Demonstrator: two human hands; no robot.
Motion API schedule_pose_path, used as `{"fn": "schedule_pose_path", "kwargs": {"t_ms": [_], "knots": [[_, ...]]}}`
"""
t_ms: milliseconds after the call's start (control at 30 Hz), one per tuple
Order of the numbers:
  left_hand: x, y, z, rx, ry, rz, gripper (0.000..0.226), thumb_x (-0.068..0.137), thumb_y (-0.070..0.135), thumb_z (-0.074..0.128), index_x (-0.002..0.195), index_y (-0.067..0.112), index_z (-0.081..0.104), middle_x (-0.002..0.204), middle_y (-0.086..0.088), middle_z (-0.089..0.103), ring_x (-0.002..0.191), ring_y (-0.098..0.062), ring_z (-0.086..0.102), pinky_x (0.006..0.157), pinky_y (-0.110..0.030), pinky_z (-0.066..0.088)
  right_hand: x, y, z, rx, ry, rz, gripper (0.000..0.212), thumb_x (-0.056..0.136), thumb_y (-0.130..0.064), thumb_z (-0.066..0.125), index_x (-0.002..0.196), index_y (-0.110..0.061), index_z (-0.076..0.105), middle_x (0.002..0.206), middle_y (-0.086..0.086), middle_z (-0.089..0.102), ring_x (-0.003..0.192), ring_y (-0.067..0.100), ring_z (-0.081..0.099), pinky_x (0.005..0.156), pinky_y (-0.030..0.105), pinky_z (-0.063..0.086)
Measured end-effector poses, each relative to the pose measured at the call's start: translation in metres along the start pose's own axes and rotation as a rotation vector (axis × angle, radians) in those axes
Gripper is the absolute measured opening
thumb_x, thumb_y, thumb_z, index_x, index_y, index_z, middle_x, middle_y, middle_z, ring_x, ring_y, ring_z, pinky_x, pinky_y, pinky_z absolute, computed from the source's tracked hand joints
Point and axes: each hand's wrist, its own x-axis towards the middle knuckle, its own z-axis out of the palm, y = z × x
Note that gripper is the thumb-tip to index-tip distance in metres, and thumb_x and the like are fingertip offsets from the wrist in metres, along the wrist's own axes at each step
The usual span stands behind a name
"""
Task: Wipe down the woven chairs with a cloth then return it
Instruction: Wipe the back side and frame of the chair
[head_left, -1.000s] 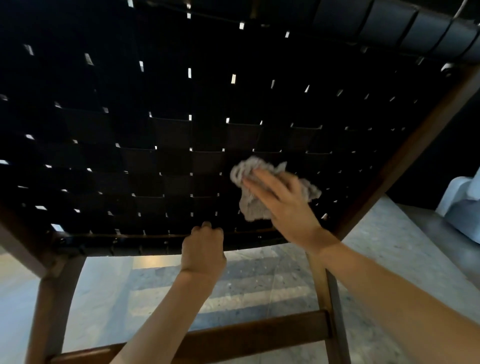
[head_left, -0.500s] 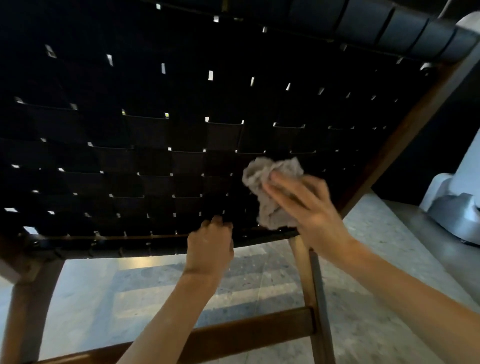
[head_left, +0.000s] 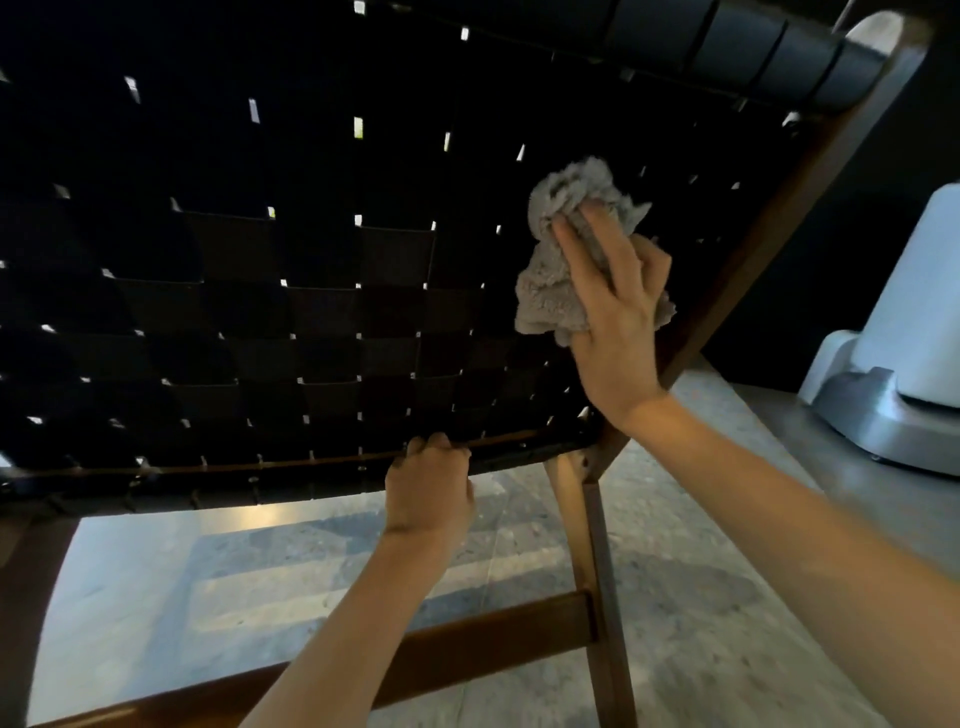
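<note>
The woven chair (head_left: 291, 291) fills the upper view, tilted so that its dark strap weave faces me, set in a brown wooden frame. My left hand (head_left: 428, 488) grips the lower frame rail, fingers curled over its edge. A crumpled grey cloth (head_left: 556, 275) lies against the weave near the chair's right side rail. My right hand (head_left: 613, 312) presses the cloth flat onto the straps with straight fingers; part of the cloth is hidden under the palm.
A wooden chair leg (head_left: 597, 587) and a cross rail (head_left: 467, 644) stand below my hands over a pale stone floor (head_left: 156, 597). A white and grey object (head_left: 904, 364) sits at the right on a grey surface.
My right hand has slid the cloth up and to the right across the weave, toward the side rail. My left hand has kept its grip on the lower rail.
</note>
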Motion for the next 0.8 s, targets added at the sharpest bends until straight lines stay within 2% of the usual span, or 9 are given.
{"fn": "schedule_pose_path", "kwargs": {"t_ms": [67, 133, 233, 333, 433, 500, 600, 733, 800], "knots": [[-0.003, -0.002, 0.003, 0.023, -0.003, 0.001, 0.036, 0.099, 0.020, 0.041, 0.133, 0.024, 0.052, 0.129, 0.003, 0.050, 0.121, -0.016, 0.044, 0.096, -0.030, 0.044, -0.030, -0.005, 0.012, 0.026, -0.103, -0.017, 0.076, 0.073, 0.023, 0.052, 0.139, -0.015, 0.044, 0.143, -0.001, 0.030, 0.115, 0.031, 0.031, 0.102, 0.023, 0.027], [-0.004, -0.003, 0.003, 0.016, -0.004, -0.017, 0.037, 0.098, 0.016, 0.041, 0.133, 0.021, 0.052, 0.130, 0.003, 0.049, 0.121, -0.016, 0.044, 0.096, -0.030, 0.043, -0.072, -0.008, 0.025, 0.063, -0.310, -0.018, 0.088, 0.066, 0.027, 0.052, 0.140, -0.019, 0.046, 0.145, -0.002, 0.029, 0.116, 0.032, 0.031, 0.100, 0.028, 0.031], [-0.005, -0.005, 0.001, -0.007, -0.029, -0.031, 0.040, 0.097, 0.012, 0.043, 0.136, 0.019, 0.047, 0.133, 0.003, 0.044, 0.125, -0.017, 0.039, 0.096, -0.029, 0.042, -0.127, -0.014, 0.036, 0.090, -0.574, 0.000, 0.088, 0.063, 0.026, 0.061, 0.137, -0.021, 0.051, 0.149, -0.002, 0.032, 0.117, 0.028, 0.037, 0.101, 0.040, 0.042], [-0.006, -0.005, 0.000, 0.010, -0.072, -0.001, 0.044, 0.095, 0.009, 0.044, 0.139, 0.017, 0.042, 0.137, 0.002, 0.038, 0.127, -0.019, 0.035, 0.097, -0.029, 0.041, -0.136, -0.016, 0.038, 0.162, -0.610, 0.074, 0.079, 0.058, 0.026, 0.067, 0.126, -0.014, 0.062, 0.141, 0.003, 0.050, 0.113, 0.022, 0.043, 0.102, 0.031, 0.040], [-0.003, -0.003, -0.005, 0.021, -0.117, -0.025, 0.042, 0.095, 0.009, 0.046, 0.137, 0.016, 0.046, 0.135, 0.000, 0.040, 0.125, -0.020, 0.037, 0.094, -0.030, 0.043, -0.122, -0.011, 0.031, 0.218, -0.651, 0.043, 0.077, 0.059, 0.026, 0.066, 0.125, -0.013, 0.063, 0.136, 0.004, 0.056, 0.116, 0.028, 0.051, 0.102, 0.043, 0.046], [0.000, -0.001, -0.006, 0.020, -0.148, -0.058, 0.040, 0.095, 0.009, 0.045, 0.134, 0.014, 0.049, 0.133, -0.003, 0.042, 0.123, -0.022, 0.039, 0.093, -0.033, 0.044, -0.116, -0.008, 0.018, 0.221, -0.617, -0.024, 0.064, 0.070, 0.018, 0.066, 0.127, -0.012, 0.061, 0.134, 0.004, 0.057, 0.119, 0.025, 0.047, 0.103, 0.040, 0.045], [0.002, 0.007, -0.010, 0.016, -0.192, -0.054, 0.042, 0.096, 0.014, 0.043, 0.138, 0.017, 0.045, 0.135, -0.005, 0.038, 0.124, -0.025, 0.038, 0.095, -0.037, 0.046, -0.089, 0.000, -0.016, 0.238, -0.403, 0.013, 0.048, 0.086, 0.000, 0.050, 0.132, -0.010, 0.054, 0.138, 0.003, 0.048, 0.123, 0.024, 0.038, 0.108, 0.030, 0.034], [0.007, 0.019, -0.011, 0.020, -0.247, -0.030, 0.045, 0.098, 0.021, 0.042, 0.143, 0.024, 0.037, 0.136, -0.004, 0.035, 0.125, -0.023, 0.037, 0.095, -0.038, 0.046, -0.029, 0.013, -0.050, 0.080, -0.027, -0.044, 0.041, 0.085, 0.002, 0.068, 0.125, 0.001, 0.058, 0.130, 0.008, 0.046, 0.115, 0.029, 0.041, 0.106, 0.022, 0.032], [0.010, 0.022, -0.009, -0.008, -0.254, -0.045, 0.046, 0.098, 0.021, 0.043, 0.143, 0.026, 0.036, 0.134, -0.003, 0.036, 0.124, -0.023, 0.038, 0.097, -0.041, 0.045, -0.004, 0.021, -0.056, 0.038, 0.092, -0.054, 0.036, 0.089, -0.002, 0.066, 0.125, 0.002, 0.058, 0.129, 0.008, 0.044, 0.114, 0.030, 0.040, 0.105, 0.024, 0.034]]}}
